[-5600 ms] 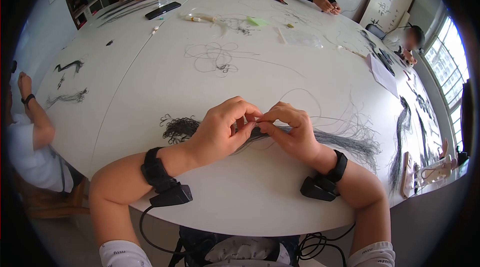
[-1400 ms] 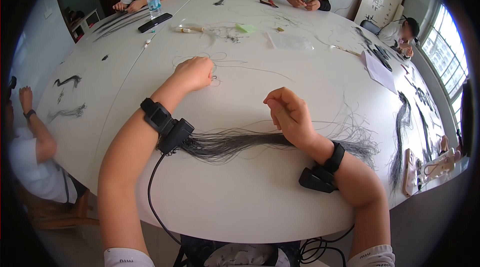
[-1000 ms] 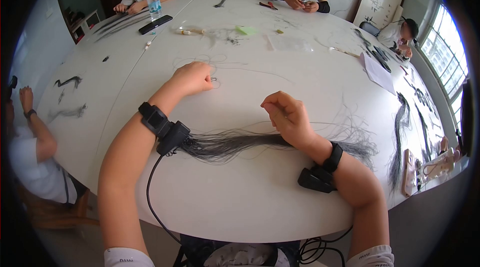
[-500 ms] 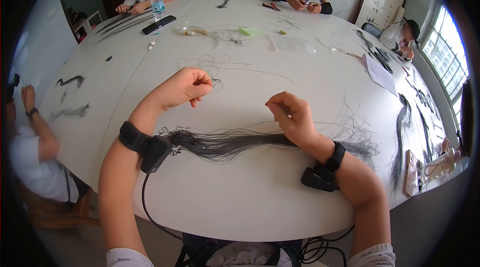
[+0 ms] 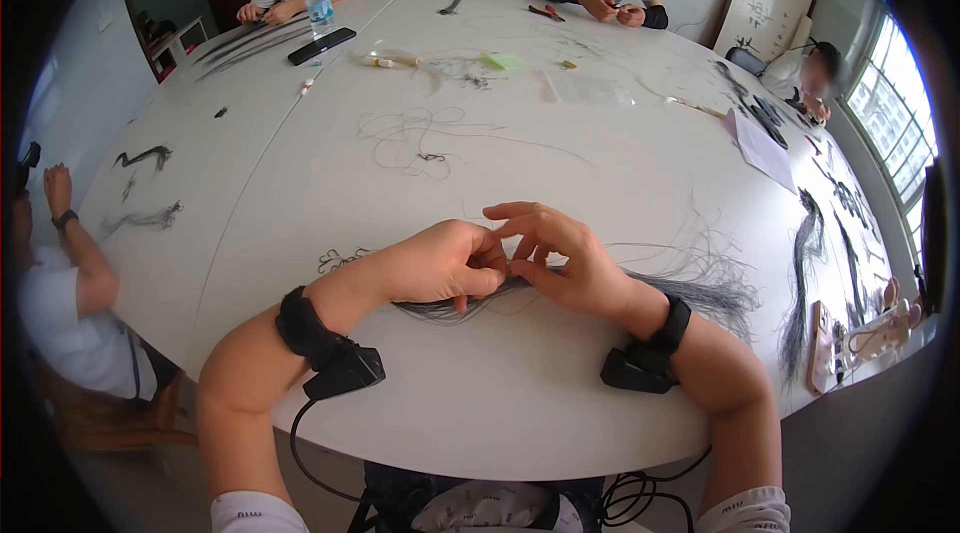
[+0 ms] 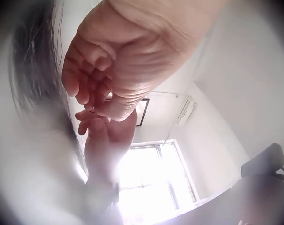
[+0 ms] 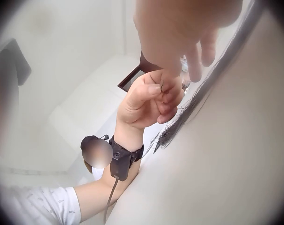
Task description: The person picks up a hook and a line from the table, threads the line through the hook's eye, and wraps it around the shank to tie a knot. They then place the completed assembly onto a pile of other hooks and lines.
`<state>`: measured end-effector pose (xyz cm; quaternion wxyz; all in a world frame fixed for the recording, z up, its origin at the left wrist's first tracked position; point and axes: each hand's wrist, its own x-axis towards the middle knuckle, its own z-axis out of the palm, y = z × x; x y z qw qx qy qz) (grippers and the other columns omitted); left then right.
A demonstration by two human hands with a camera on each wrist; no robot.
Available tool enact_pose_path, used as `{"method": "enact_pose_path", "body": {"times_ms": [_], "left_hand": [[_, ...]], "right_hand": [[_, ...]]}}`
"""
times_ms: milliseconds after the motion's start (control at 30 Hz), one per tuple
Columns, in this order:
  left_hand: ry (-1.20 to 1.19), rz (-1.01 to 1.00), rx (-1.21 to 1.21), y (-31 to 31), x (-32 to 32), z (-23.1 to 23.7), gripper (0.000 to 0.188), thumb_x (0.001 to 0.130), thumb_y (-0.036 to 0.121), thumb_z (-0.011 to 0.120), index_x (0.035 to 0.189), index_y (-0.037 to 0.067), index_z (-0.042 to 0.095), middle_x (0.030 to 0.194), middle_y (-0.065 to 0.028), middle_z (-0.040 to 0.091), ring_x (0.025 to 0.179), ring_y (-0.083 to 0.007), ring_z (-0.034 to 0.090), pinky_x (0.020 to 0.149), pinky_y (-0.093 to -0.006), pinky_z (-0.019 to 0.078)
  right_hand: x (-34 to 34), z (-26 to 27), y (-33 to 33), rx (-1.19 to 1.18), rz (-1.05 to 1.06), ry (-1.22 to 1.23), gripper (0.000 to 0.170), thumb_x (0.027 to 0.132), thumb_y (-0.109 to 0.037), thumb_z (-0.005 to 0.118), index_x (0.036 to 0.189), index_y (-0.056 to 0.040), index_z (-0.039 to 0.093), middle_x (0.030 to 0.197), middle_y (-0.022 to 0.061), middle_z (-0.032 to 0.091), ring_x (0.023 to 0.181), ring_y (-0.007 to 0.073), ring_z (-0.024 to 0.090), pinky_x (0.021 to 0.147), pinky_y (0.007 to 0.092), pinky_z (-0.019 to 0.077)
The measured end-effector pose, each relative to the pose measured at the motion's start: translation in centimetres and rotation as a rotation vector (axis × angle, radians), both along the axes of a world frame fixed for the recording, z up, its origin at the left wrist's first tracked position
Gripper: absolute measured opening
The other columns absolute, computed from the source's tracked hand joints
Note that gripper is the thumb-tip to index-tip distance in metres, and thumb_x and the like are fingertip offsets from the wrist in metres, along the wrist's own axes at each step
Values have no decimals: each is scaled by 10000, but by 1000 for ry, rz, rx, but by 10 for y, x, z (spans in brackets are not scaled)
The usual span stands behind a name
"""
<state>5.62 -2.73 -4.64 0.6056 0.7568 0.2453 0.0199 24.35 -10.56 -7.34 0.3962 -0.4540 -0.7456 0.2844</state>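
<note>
A long bundle of fine dark strands (image 5: pixel 690 290) lies across the near table, its curly looped end (image 5: pixel 340 259) showing past my left forearm. Over its middle my two hands meet at the fingertips. My left hand (image 5: pixel 440 261) pinches a thin dark strand (image 7: pixel 161 86) between thumb and index finger, its other fingers curled. My right hand (image 5: pixel 575 258) comes in from the right, thumb tip right at the left fingertips and index finger stretched out above them. Whether the right fingers grip the strand I cannot tell. In the left wrist view, a dark bit shows between the hands' fingertips.
A loose tangle of thin strands (image 5: pixel 425 138) lies ahead on the white table (image 5: pixel 330 183). More dark bundles (image 5: pixel 800 283) lie at the right, beside a phone (image 5: pixel 822 345). A water bottle (image 5: pixel 319 11), black case (image 5: pixel 322 46) and pliers (image 5: pixel 546 13) are farther back. Several people sit around.
My left hand went out to the loose tangle, then came back over the bundle to meet my right hand. The right hand stayed near the bundle, then turned toward the left fingertips.
</note>
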Motion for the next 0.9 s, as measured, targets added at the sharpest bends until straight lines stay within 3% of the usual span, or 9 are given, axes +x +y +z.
{"method": "enact_pose_path", "body": {"times_ms": [133,267,333,767,900], "left_hand": [[-122,22,-147,7,-2,-11,214,836,128,577,940,-58,580,826,-89,583,718,-141,564,576,-266,523],[-141,26,-185,10,-4,-6,233,836,139,590,945,-67,588,839,-103,588,757,-156,572,591,-277,534],[-150,50,-198,12,-5,-4,228,835,138,592,925,-72,591,850,-112,591,759,-166,580,591,-278,534],[-142,157,-249,14,-4,-1,258,853,179,619,994,-34,582,853,-90,601,740,-143,581,574,-261,533],[-138,111,-156,11,-3,-3,249,845,177,636,971,-34,595,828,-82,605,719,-135,577,571,-260,533]], "right_hand": [[0,2,-1,23,64,35,199,752,97,597,902,-33,597,1202,148,547,771,144,610,591,244,494],[-1,1,0,64,36,55,151,758,81,609,868,-22,600,1160,148,566,757,137,612,596,240,495],[2,-7,3,117,11,98,86,795,-11,638,876,-39,629,900,50,610,694,127,583,535,235,463],[0,-7,1,66,-55,124,134,795,15,623,919,-32,613,895,31,609,677,103,561,529,223,458],[0,-7,2,98,-50,104,140,796,23,615,924,-33,608,862,28,607,687,102,571,538,226,463]]}}
